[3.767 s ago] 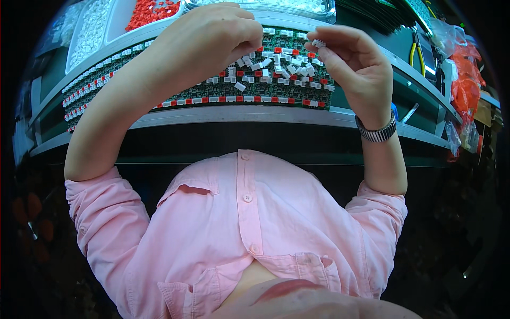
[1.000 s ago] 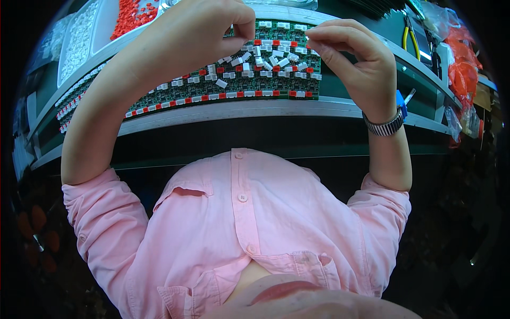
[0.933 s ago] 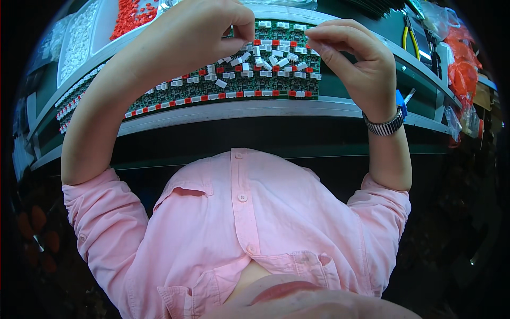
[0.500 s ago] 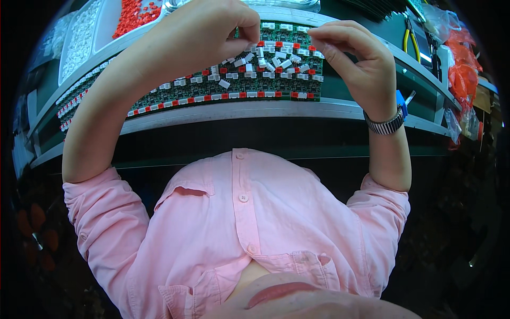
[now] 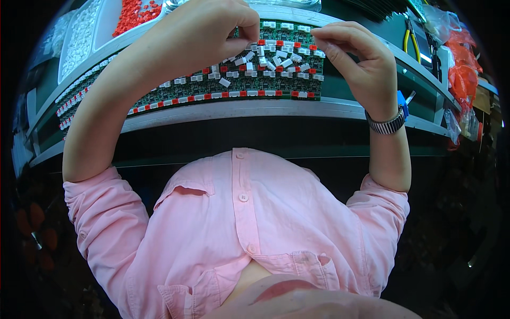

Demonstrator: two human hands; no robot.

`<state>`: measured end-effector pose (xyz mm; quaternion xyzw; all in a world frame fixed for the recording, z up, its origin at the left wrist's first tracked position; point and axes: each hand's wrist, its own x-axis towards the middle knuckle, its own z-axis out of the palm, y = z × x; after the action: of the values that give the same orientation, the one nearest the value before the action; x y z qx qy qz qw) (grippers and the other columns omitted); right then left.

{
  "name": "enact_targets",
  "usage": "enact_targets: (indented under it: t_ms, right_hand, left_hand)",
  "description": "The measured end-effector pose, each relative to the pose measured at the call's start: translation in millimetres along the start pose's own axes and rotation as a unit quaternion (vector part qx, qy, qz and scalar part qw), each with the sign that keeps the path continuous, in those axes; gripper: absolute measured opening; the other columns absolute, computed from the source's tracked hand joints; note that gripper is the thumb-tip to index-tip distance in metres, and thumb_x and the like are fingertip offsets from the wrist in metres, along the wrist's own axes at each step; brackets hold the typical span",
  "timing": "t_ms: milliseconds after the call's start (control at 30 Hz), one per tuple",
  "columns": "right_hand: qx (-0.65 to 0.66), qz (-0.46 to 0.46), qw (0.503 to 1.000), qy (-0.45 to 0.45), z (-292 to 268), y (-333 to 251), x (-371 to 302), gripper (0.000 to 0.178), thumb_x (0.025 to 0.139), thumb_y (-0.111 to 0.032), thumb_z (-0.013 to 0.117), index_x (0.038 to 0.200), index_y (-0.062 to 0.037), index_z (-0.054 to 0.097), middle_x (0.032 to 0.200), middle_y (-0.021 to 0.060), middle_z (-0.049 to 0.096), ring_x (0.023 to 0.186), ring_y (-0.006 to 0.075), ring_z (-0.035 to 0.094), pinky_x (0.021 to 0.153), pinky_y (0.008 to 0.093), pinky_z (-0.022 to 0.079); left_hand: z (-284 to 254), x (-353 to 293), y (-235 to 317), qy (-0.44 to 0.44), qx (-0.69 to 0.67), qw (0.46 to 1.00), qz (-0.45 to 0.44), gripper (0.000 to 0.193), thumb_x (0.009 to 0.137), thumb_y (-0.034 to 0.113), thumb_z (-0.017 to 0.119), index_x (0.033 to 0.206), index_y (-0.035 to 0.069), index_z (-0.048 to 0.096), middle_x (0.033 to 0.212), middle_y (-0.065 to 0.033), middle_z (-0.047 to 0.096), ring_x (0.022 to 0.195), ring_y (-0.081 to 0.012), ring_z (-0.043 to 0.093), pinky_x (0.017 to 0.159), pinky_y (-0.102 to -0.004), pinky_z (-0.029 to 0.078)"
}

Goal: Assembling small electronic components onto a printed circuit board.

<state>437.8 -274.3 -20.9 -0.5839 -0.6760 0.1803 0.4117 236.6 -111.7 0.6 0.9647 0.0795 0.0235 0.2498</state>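
Rows of green circuit boards (image 5: 249, 85) lie across a metal-railed bench, lined with white and red connectors. On top of them, loose white connectors (image 5: 287, 63) are scattered between my hands. My left hand (image 5: 226, 32) is over the boards' far rows with thumb and fingers pinched together beside a red connector (image 5: 261, 42); whatever is between the fingertips is hidden. At the boards' right end, my right hand (image 5: 364, 64) has its thumb and index finger drawn together close to the end connectors. Nothing can be made out in that pinch.
Beyond my left arm stand a tray of white parts (image 5: 81, 40) and a tray of red parts (image 5: 135, 18). Yellow-handled pliers (image 5: 410, 42) lie to the right, near red plastic bags (image 5: 462, 69). A metal rail (image 5: 239, 109) runs along the near edge.
Almost nothing differs. My right hand has shifted very slightly to the right; my left hand keeps its pinch in the same spot.
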Motion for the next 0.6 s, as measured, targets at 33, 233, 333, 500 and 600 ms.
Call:
enact_targets:
  t_ms: [33,233,333,500,600]
  right_hand:
    - [0.001,-0.003,1.0,0.0,0,0,0,0.017,0.089,-0.002,0.066,0.106,-0.0006,0.07,0.104,0.0104,0.068,0.082,0.0173,0.066,0.067,0.0198,0.054]
    - [-0.073,-0.033,0.997,0.002,-2,1,2,0.018,0.088,-0.002,0.067,0.105,-0.0027,0.071,0.1,0.0079,0.069,0.079,0.0161,0.065,0.063,0.0198,0.052]
    - [-0.109,-0.054,0.992,-0.023,0,6,8,0.018,0.087,-0.003,0.068,0.105,-0.0041,0.071,0.097,0.0065,0.07,0.076,0.0156,0.065,0.061,0.0202,0.051]
    - [-0.186,-0.082,0.977,-0.063,1,-1,15,0.018,0.085,-0.005,0.07,0.103,-0.0068,0.072,0.093,0.0045,0.07,0.071,0.0151,0.063,0.058,0.0211,0.05]
    - [-0.23,-0.084,0.967,-0.075,1,-5,16,0.018,0.084,-0.006,0.071,0.102,-0.008,0.072,0.091,0.0039,0.07,0.068,0.015,0.062,0.057,0.0216,0.05]
  left_hand:
    - [0,0,-2,0.0,0.007,1.0,0.022,0.005,0.077,-0.001,0.066,0.082,-0.002,0.067,0.081,-0.0113,0.067,0.071,-0.0259,0.063,0.068,-0.0315,0.052]
    - [0,-15,5,0.113,0.057,0.986,0.113,0.01,0.081,-0.002,0.064,0.09,0.0,0.068,0.085,-0.0088,0.066,0.069,-0.0208,0.059,0.065,-0.027,0.049]
    - [8,-31,6,0.11,0.087,0.985,0.101,0.007,0.081,0.0,0.068,0.088,0.002,0.067,0.087,-0.0066,0.065,0.071,-0.0184,0.059,0.065,-0.0257,0.048]
    - [13,-37,6,0.12,0.099,0.985,0.08,0.009,0.08,0.003,0.072,0.086,0.004,0.066,0.09,-0.0042,0.064,0.073,-0.0165,0.059,0.064,-0.0243,0.047]
    - [12,-39,6,0.13,0.077,0.986,0.074,0.01,0.079,0.003,0.073,0.087,0.005,0.066,0.09,-0.0041,0.064,0.073,-0.017,0.059,0.064,-0.0241,0.046]
